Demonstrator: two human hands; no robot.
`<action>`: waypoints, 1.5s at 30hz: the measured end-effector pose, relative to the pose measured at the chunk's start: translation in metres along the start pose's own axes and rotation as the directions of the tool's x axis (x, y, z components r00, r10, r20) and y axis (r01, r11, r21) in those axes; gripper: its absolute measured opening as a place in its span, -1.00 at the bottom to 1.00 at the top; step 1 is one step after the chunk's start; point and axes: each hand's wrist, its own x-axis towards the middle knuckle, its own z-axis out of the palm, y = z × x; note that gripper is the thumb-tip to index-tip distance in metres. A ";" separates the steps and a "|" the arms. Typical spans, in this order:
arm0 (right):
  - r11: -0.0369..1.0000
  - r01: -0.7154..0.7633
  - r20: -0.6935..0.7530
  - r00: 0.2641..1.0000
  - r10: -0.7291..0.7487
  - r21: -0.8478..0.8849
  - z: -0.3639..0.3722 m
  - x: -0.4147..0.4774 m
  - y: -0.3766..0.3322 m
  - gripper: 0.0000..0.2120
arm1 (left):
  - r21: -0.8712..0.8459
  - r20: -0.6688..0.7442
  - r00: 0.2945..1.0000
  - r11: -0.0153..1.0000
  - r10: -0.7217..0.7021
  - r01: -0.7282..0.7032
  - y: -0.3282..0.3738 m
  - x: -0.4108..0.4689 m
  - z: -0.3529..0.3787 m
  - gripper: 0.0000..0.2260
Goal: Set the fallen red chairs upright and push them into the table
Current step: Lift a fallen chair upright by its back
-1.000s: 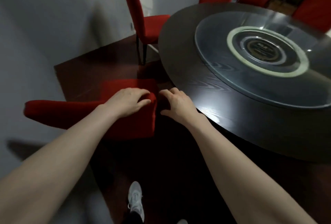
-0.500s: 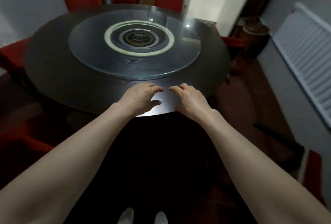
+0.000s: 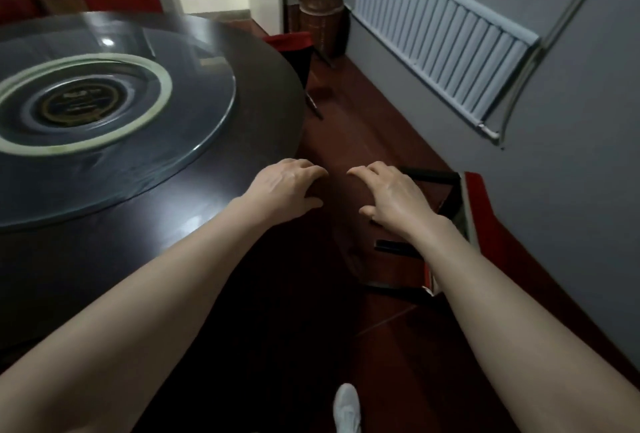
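Note:
A fallen red chair (image 3: 479, 211) lies on its side on the floor at the right, near the wall, its black legs pointing toward the table. My right hand (image 3: 391, 195) hovers over those legs with loosely curled fingers, holding nothing. My left hand (image 3: 285, 186) is held out beside it over the edge of the round dark table (image 3: 166, 224), also holding nothing. Another red chair (image 3: 294, 46) stands at the table's far right side, partly hidden by the tabletop.
A glass turntable (image 3: 194, 121) covers the table's middle. A white radiator (image 3: 440, 48) runs along the grey right wall. A brown round container (image 3: 322, 22) stands in the far corner by a doorway. My white shoe (image 3: 346, 410) is on the dark red floor.
The view has swung right from the chair on the left, across the table, to the fallen chair by the radiator wall. Both hands let go of the first chair and are now empty.

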 end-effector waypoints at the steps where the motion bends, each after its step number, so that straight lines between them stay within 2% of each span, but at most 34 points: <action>1: 1.000 -0.027 0.001 1.000 0.027 0.002 0.001 -0.005 0.014 -0.32 | -0.004 0.002 1.000 1.000 0.027 -0.027 0.007 0.011 0.004 -0.48; 6: 0.991 -0.130 0.023 0.991 0.131 -0.007 -0.003 -0.026 0.094 -0.30 | -0.010 0.039 0.992 0.993 0.122 -0.121 0.056 0.070 0.026 -0.47; 14: 0.957 -0.286 -0.008 0.958 0.286 0.044 -0.039 -0.058 0.276 -0.30 | -0.073 0.008 0.973 0.970 0.233 -0.231 0.177 0.195 0.063 -0.55; 18: 0.920 -0.384 -0.013 0.922 0.386 0.074 -0.042 -0.079 0.355 -0.30 | -0.111 0.048 0.947 0.944 0.318 -0.311 0.233 0.252 0.092 -0.56; 24: 0.851 -0.520 0.052 0.854 0.517 0.077 -0.023 -0.101 0.452 -0.30 | -0.134 0.140 0.873 0.882 0.468 -0.452 0.301 0.350 0.149 -0.47; 34: 0.666 -0.740 0.120 0.672 0.731 0.091 -0.009 -0.161 0.588 -0.34 | -0.203 0.278 0.703 0.756 0.654 -0.623 0.438 0.474 0.213 -0.46; 38: 0.632 -0.768 0.160 0.640 0.752 0.101 0.017 -0.188 0.665 -0.36 | -0.230 0.298 0.680 0.742 0.669 -0.629 0.508 0.514 0.254 -0.46; 41: 0.646 -0.751 0.225 0.659 0.718 0.137 0.048 -0.204 0.731 -0.38 | -0.224 0.327 0.705 0.777 0.629 -0.589 0.558 0.538 0.298 -0.45; 45: 0.674 -0.719 0.317 0.687 0.654 0.167 0.097 -0.228 0.811 -0.43 | -0.248 0.419 0.740 0.851 0.526 -0.464 0.616 0.558 0.371 -0.45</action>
